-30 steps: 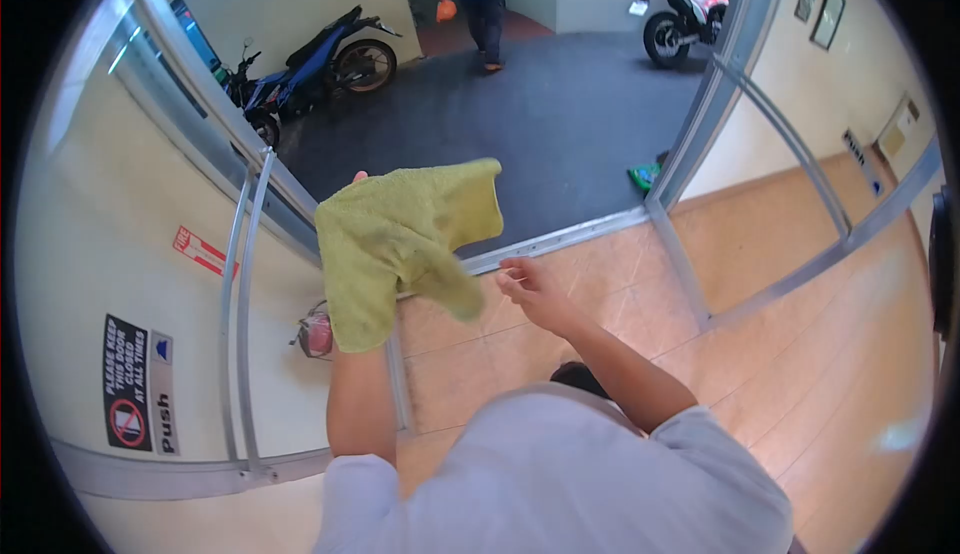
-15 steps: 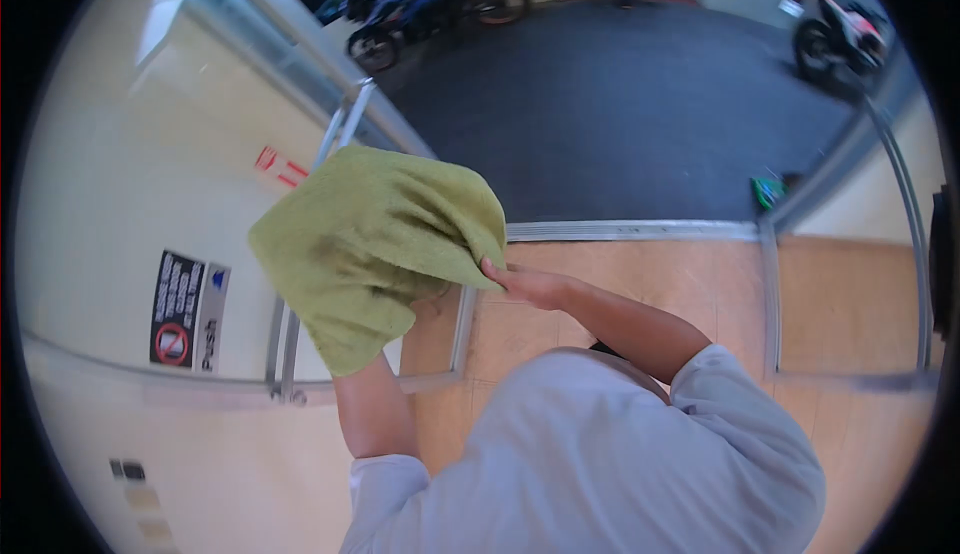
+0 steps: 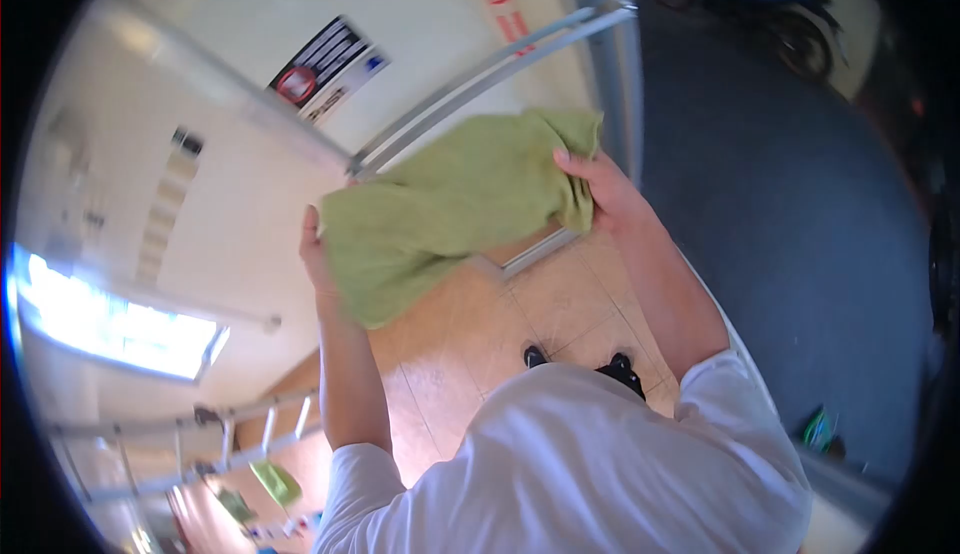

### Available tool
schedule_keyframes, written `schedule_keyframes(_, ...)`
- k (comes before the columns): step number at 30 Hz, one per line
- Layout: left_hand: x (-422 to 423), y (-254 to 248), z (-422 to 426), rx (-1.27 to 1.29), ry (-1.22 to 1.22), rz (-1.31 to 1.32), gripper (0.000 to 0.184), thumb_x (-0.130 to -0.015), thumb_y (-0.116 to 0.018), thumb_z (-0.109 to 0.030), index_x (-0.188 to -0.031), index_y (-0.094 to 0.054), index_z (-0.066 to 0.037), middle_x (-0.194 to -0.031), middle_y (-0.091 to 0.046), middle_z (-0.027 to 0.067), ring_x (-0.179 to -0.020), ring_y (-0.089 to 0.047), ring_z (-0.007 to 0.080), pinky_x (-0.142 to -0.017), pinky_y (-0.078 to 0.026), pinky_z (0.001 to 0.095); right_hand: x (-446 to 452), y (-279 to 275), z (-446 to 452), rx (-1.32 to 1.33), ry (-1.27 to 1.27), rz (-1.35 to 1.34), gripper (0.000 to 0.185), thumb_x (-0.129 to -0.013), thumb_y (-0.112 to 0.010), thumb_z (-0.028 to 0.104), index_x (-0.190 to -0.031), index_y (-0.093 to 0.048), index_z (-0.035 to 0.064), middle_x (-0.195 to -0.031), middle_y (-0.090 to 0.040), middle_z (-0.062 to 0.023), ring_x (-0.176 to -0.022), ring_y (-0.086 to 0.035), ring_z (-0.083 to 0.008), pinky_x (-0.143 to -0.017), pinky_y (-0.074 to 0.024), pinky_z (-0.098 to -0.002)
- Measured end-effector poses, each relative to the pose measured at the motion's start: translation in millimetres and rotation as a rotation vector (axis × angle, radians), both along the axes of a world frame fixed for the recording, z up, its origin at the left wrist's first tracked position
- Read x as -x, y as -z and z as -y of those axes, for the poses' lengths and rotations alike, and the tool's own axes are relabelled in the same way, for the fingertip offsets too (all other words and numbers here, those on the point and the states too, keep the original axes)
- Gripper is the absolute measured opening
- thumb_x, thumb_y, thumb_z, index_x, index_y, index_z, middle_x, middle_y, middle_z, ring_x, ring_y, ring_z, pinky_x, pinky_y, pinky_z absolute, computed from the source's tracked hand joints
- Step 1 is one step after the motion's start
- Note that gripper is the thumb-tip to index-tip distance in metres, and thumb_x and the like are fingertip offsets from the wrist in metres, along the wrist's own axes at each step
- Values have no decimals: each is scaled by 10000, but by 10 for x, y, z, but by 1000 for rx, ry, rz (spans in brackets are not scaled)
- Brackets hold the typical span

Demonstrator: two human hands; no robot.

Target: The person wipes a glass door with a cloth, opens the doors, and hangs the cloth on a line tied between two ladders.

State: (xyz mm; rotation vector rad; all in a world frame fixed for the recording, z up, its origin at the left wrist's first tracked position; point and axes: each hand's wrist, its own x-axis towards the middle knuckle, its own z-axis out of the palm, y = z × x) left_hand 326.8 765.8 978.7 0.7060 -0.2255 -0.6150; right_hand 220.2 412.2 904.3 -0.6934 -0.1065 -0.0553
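Note:
A green cloth [image 3: 460, 184] hangs stretched between my two hands, in front of the glass door's handle. Its right end is bunched in my right hand [image 3: 603, 189], thumb on top and fingers folded round it. My left hand [image 3: 314, 246] grips the left end; part of the hand is hidden behind the cloth. The long metal door handle [image 3: 500, 69] runs just beyond the cloth's upper edge.
Signs [image 3: 325, 64] are stuck on the glass. An aluminium ladder [image 3: 180, 444] lies across the lower left, near another green cloth [image 3: 275, 482] on the tiled floor. A blue motorcycle [image 3: 750, 4] stands outside on dark paving, with a small green item [image 3: 818, 429] near the doorway.
My view has swung left towards the door and ladder. The cloth, which was draped over my left hand and pinched by my right, is now spread between both hands.

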Motion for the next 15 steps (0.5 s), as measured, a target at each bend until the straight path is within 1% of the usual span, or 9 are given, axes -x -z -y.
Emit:
schedule_keyframes(3,343,93,-602,-81,-177,-11,556,-995,-489,-58,-1518,-303,-18,-1388,-549,186,-1259,-545,291,-1106,-407,422,-134,-57,-242,192,-124,-96,478,-920,-675,109,-1359,-517,2,-1270,-629,-109,-1123,-640,-218,-910,-556,-366)
schedule_keyframes(5,655,112,-907,-159,-286,-11,613,-969,-503,-14,-1536,-272,-34,-1375,-554,199,-1272,-536,305,-1115,-400,434,-198,-186,-412,304,-187,-10,449,-915,-662,76,-1339,-538,1,-1231,-647,-106,-1095,-645,-207,-906,-555,-365)
schedule_keyframes(7,1041,-143,-1033,-407,-638,589,705,-921,-549,44,-1550,-250,-68,-1362,-560,185,-1285,-530,297,-1099,-421,423,-126,-599,-505,428,-218,111,422,-910,-650,42,-1320,-559,1,-1192,-666,-102,-1066,-650,-197,-902,-554,-363)
schedule_keyframes(8,1366,-404,-1006,-367,-689,692,758,-890,-561,105,-1554,-254,-91,-1343,-574,160,-1262,-548,246,-1077,-442,382,99,-942,-550,693,-119,254,405,-912,-628,14,-1313,-573,8,-1144,-681,-93,-1030,-651,-183,-888,-550,-350)
schedule_keyframes(9,1501,-545,-1113,-347,-728,708,758,-890,-561,105,-1554,-254,-91,-1343,-574,160,-1262,-548,246,-1077,-442,382,215,-1172,-626,947,-7,406,394,-914,-606,-14,-1307,-587,15,-1096,-695,-84,-995,-652,-169,-873,-547,-338)
schedule_keyframes(11,1749,-687,-1439,-754,-993,939,754,-889,-556,124,-1551,-249,-70,-1350,-574,140,-1255,-544,208,-1068,-444,361,104,-1371,-828,1038,100,565,368,-919,-599,-21,-1285,-608,19,-1066,-697,-71,-961,-648,-150,-851,-541,-313)
schedule_keyframes(12,1714,-633,-1745,-955,-1022,980,650,-905,-558,107,-1505,-348,-31,-1310,-610,122,-1187,-584,178,-1019,-474,320,41,-1449,-934,1102,240,693,345,-924,-592,-29,-1263,-630,23,-1036,-700,-58,-927,-644,-132,-829,-536,-289)
schedule_keyframes(13,1700,-562,-1989,-944,-1040,984,650,-905,-558,107,-1505,-348,-31,-1310,-610,122,-1187,-584,178,-1019,-474,320,-29,-1499,-1052,1108,240,712,345,-924,-592,-29,-1263,-630,23,-1036,-700,-58,-927,-644,-132,-829,-536,-289)
schedule_keyframes(15,1693,-543,-2305,-1048,-1069,932,447,-940,-571,42,-1382,-511,7,-1185,-670,99,-1090,-637,162,-953,-509,281,-219,-1509,-1308,986,104,592,274,-931,-602,-16,-1195,-670,10,-1020,-696,-41,-907,-633,-100,-802,-523,-256)
